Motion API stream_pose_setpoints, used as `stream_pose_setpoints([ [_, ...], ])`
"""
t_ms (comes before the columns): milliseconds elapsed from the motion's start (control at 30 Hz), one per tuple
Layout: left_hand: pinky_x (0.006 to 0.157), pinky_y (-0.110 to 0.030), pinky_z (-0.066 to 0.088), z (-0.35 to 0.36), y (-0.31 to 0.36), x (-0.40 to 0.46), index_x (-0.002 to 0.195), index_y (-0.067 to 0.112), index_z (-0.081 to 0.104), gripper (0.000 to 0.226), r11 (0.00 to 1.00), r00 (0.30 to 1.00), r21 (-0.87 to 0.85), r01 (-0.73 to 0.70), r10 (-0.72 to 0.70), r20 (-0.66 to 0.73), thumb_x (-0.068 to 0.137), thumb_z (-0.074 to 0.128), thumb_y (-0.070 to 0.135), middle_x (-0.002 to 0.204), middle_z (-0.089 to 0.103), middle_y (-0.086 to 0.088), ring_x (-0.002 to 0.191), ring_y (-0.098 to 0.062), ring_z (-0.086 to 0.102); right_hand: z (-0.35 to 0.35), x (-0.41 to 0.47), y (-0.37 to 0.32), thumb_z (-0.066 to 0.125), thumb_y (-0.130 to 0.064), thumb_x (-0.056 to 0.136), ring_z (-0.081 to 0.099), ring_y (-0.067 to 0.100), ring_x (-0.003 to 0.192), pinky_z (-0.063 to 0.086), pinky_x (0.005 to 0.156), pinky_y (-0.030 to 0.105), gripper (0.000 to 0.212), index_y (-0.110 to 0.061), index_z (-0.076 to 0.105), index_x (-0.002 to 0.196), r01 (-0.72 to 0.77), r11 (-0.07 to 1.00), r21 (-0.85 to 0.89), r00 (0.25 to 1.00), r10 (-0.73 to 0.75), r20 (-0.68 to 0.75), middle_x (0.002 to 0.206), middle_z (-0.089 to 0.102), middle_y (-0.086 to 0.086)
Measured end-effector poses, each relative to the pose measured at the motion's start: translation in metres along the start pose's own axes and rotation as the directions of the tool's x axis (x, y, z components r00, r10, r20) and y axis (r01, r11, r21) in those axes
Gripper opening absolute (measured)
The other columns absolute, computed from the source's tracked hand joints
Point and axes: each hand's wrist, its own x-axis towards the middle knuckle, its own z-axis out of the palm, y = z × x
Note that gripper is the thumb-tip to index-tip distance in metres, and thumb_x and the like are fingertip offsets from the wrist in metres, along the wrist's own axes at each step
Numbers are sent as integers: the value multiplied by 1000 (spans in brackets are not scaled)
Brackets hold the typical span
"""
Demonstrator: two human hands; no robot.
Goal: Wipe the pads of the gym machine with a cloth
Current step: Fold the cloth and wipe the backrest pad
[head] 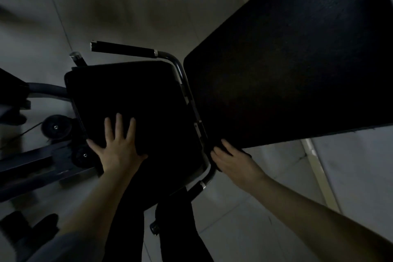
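Both of my bare forearms reach forward and down over the gym machine. My left hand (119,144) lies flat on the near part of the black seat pad (136,100), fingers straight and spread, thumb out toward the pad's left edge, holding nothing. My right hand (231,159) is at the near corner of the big black back pad (287,66), which tilts up and away to the right; its fingers are bent over something dark at that corner, and I cannot tell in this dim light whether that is the cloth or how firmly I grip. Between the two pads runs a metal frame tube (187,83), ending in a black handle grip (123,49) beyond the seat. Two black rollers (56,126) sit left of the seat, above pale floor tiles (265,208).
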Motion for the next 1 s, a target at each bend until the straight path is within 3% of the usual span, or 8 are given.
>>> stream_pose_setpoints([
  [67,107,-72,10,22,2,-30,149,29,-9,110,996,999,89,-31,28,38,74,61,65,155,-28,-3,142,-29,-28,13,-14,2,45,-28,95,17,22,142,-8,108,49,61,-6,22,147,54,997,-47,998,-56,-25,156,17,5],
  [167,107,-69,18,47,9,-58,146,27,-20,115,980,990,199,-15,-13,140,73,58,69,149,-39,-4,140,-34,-30,10,-17,26,69,-42,75,46,15,129,25,113,40,51,-24,62,123,7,999,41,992,-1,-126,139,50,-5],
  [300,104,-71,22,50,18,-55,148,30,-16,117,983,988,178,46,-71,134,72,68,59,153,-33,-4,141,-35,-27,-14,-27,59,82,-20,49,62,29,103,49,91,43,46,-11,74,94,-237,863,446,877,388,-284,108,68,13],
  [500,105,-68,26,48,27,-56,149,28,-13,117,983,979,159,87,-114,168,74,74,47,154,-32,-5,141,-37,-25,-51,-84,133,51,-6,83,42,39,126,21,112,54,31,3,64,110,-666,483,568,484,860,-163,132,49,25],
  [600,105,-65,29,45,29,-56,150,29,-11,114,984,981,156,84,-109,162,75,74,41,154,-31,-5,142,-37,-24,-63,-81,180,42,-16,93,20,37,140,6,117,52,43,1,46,132,-775,377,508,392,916,-81,149,28,23],
  [667,105,-64,30,45,27,-55,149,30,-12,114,983,983,165,84,-109,146,75,74,42,154,-31,-4,142,-35,-23,-64,-51,195,37,-36,95,8,36,144,2,116,52,62,-3,23,146,-840,409,357,433,901,-15,155,13,22],
  [767,107,-63,28,48,23,-54,149,30,-13,113,987,986,146,70,-91,143,76,72,44,153,-33,-2,142,-34,-25,-59,4,186,18,-53,96,7,38,144,-1,114,56,71,-7,6,149,-779,596,197,603,797,-26,156,5,22],
  [1000,107,-64,27,51,18,-50,148,33,-14,109,989,985,125,79,-97,144,79,70,41,152,-35,0,141,-33,-28,-42,80,111,20,-38,100,2,38,144,-6,113,56,60,-12,1,150,-331,913,239,936,349,-34,157,0,17],
])
